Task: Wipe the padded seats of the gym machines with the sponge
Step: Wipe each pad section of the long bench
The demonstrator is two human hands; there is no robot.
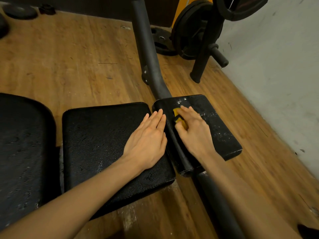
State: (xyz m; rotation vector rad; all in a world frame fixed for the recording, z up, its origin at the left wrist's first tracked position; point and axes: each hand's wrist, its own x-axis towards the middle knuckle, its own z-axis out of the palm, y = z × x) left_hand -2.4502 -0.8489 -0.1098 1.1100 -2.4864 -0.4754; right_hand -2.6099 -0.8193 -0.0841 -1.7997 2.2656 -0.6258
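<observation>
A yellow sponge (pixel 177 116) lies on a small black padded seat (pixel 217 128) that is speckled with wet drops. My right hand (pixel 193 130) presses down on the sponge, fingers curled over it so only its left edge shows. My left hand (pixel 148 140) rests flat, fingers straight, on the right edge of a larger black pad (pixel 103 144). Its fingertips reach the gap between the two pads. A third black pad (pixel 22 152) sits at the far left.
A black metal frame tube (pixel 146 49) runs from the top of the view down under the small seat and on toward the bottom right. Weight plates on a rack (pixel 195 30) stand at the back right. A grey wall (pixel 276 66) borders the wooden floor (pixel 69 57).
</observation>
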